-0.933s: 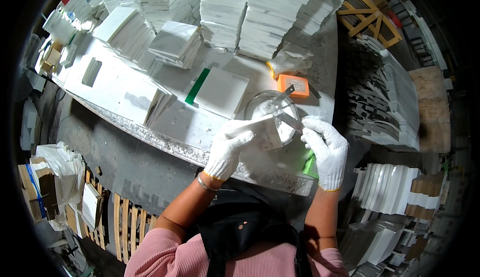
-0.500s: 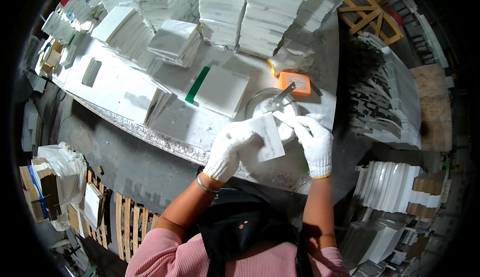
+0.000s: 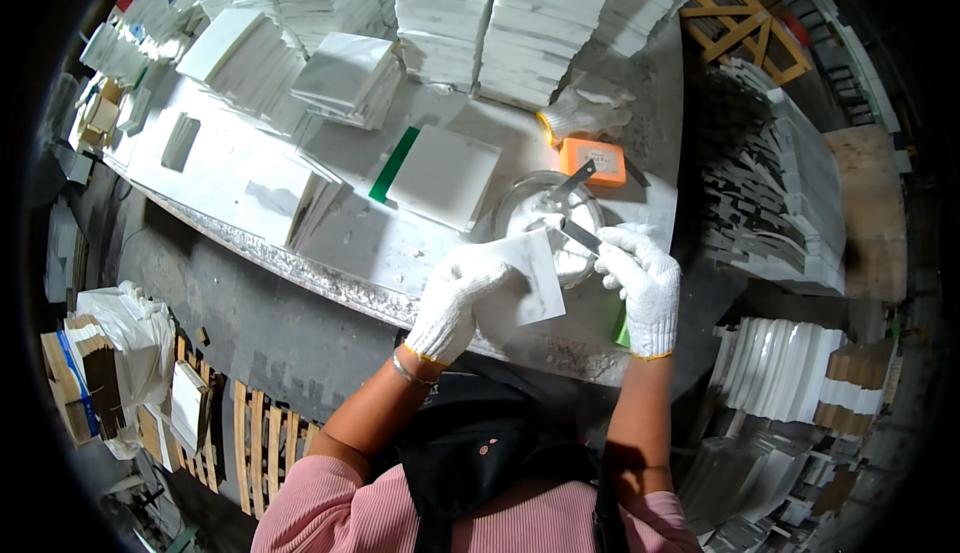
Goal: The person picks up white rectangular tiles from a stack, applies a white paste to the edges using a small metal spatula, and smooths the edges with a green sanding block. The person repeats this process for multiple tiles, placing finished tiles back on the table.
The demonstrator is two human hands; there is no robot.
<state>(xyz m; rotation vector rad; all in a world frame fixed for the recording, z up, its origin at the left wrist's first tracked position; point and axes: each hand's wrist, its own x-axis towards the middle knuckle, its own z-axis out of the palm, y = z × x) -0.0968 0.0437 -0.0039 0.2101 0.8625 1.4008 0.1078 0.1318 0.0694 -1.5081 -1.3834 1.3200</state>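
Legible wording is nowhere to be had. Nearest the right edge of the tabletop [image 3: 365, 253], an orange box [image 3: 592, 160] carries a pale label [image 3: 599, 166], its dark printing set in small lines that blur before any letter or figure can be made out. The box lies well back from the tabletop's near edge. On this side of that same edge, a black apron [image 3: 470, 493] bears a small pinkish emblem [image 3: 487, 448] in two little marks, too tiny to tell whether they form letters or a picture.
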